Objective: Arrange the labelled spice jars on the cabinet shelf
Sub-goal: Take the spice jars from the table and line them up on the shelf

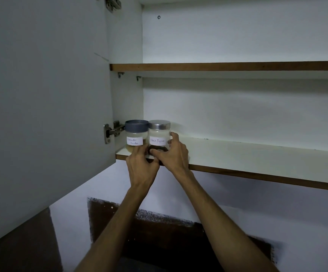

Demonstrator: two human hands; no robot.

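Observation:
Two clear jars stand side by side at the left end of the lower cabinet shelf [237, 154]. The coriander powder jar [136, 135] has a blue-grey lid and a handwritten white label. Touching it on the right is the black pepper jar [159, 134], with a silver lid and dark peppercorns at its bottom. My right hand [173, 154] wraps the pepper jar from the right, thumb at its base in front. My left hand [141, 163] rests its fingertips on the lower front of the coriander jar, where the two jars meet.
The cabinet door [45, 95] stands open on the left, its hinge [112, 131] just beside the jars. An upper shelf [218, 66] runs overhead. Below the cabinet is a white wall with a dark patch [149, 232].

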